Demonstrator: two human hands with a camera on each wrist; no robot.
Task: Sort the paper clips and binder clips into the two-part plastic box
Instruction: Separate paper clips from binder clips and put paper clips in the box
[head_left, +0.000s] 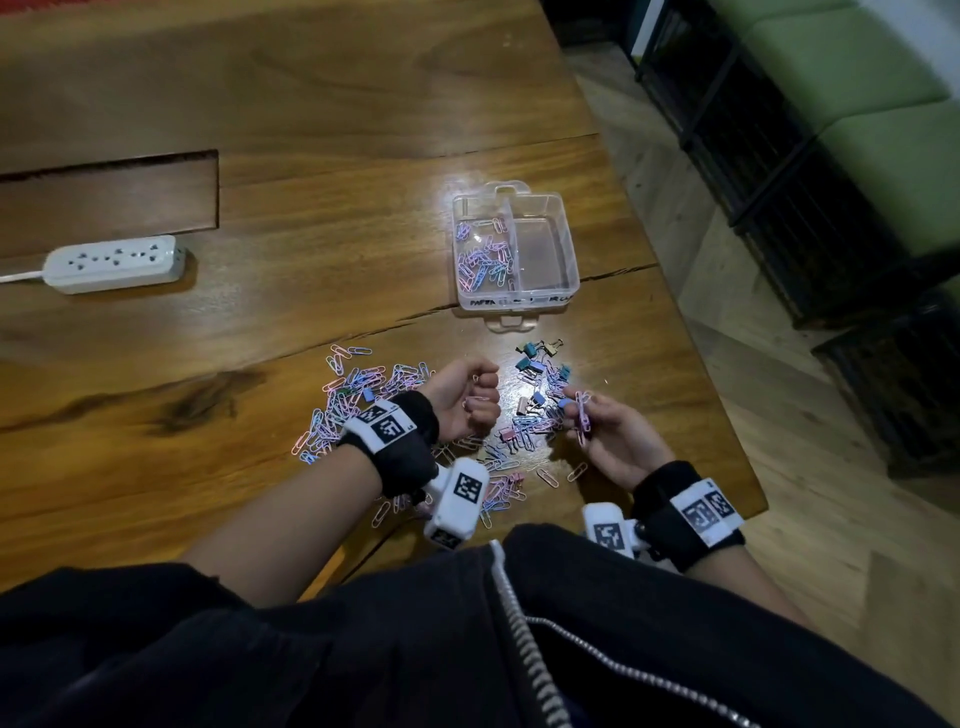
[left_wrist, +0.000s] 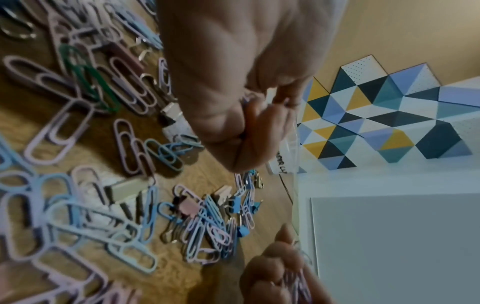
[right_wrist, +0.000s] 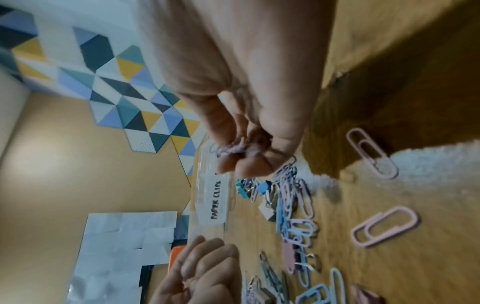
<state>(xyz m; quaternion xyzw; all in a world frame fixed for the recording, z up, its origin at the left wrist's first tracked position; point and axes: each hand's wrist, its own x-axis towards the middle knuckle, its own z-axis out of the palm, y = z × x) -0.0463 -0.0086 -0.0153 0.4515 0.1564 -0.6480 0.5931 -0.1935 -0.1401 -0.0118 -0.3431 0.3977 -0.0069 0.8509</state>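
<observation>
Paper clips (head_left: 358, 395): thin pastel wire loops, mostly loose on the desk (head_left: 311, 218) under and beside the left hand (head_left: 470, 397). Left hand is fisted over the pile, likely closed around a batch; a clip end pokes out at the fingers. Right hand (head_left: 605, 434) pinches a small bunch of clips (head_left: 583, 415) between thumb and fingers, probably gathering several to save trips. Binder clips (head_left: 540, 364), blocky folded metal with wire handles, sit just ahead of the right hand, mixed with stray paper clips. Two-part plastic box (head_left: 514, 312), clear and rigid, is further ahead of both hands: left compartment holds paper clips, right one looks empty. Binder sorting seemingly not started.
</observation>
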